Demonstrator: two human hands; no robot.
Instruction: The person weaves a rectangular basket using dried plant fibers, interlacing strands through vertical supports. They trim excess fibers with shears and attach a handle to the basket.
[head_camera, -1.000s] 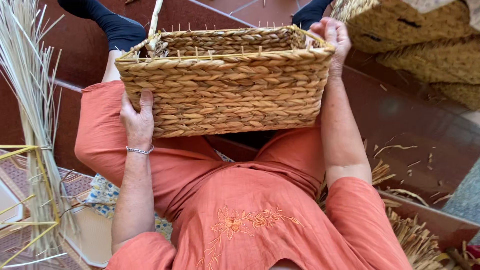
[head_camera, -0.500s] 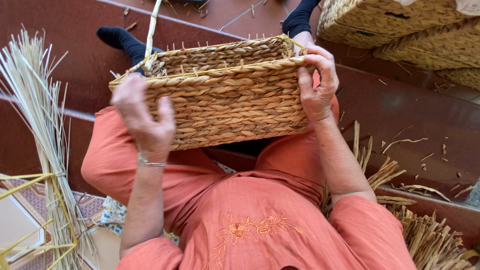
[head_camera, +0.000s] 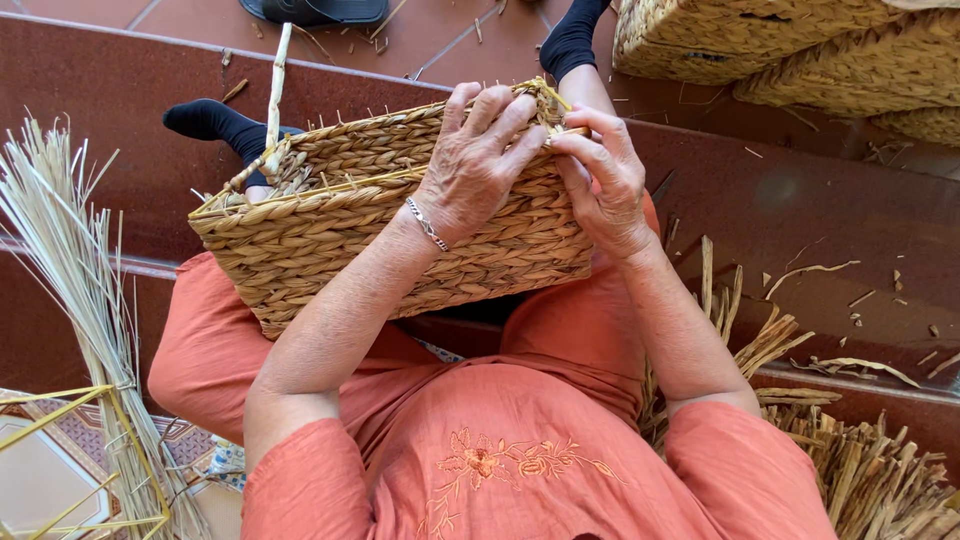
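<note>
The woven basket (head_camera: 390, 215) sits tilted on the person's lap, resting across the orange-clad thighs, its long side toward the body and its open top facing away, toward the far floor. Both hands are up at the basket's right-hand rim. The left hand (head_camera: 480, 165) reaches across the front wall, fingers curled over the top edge and gripping the rim near the far right corner; a thin bracelet (head_camera: 427, 223) shows at that wrist. The right hand (head_camera: 605, 185) is just beside it, touching the same corner, fingers bent and pinching at the rim strands there, thumb side close against the left hand's fingertips. So the basket lies under and between the two hands, with most of its body stretching away to the left of them. A pale stalk (head_camera: 276, 90) stands up from the basket's left end. Two feet in dark socks (head_camera: 215, 122) show beyond the basket on the reddish tiled step. On the left, a long sheaf of pale straw (head_camera: 70, 270) leans beside a yellow wire frame (head_camera: 60, 440). To the near right lies a heap of cut reeds (head_camera: 860, 460), and stacked finished baskets (head_camera: 760, 45) fill the far right corner.
</note>
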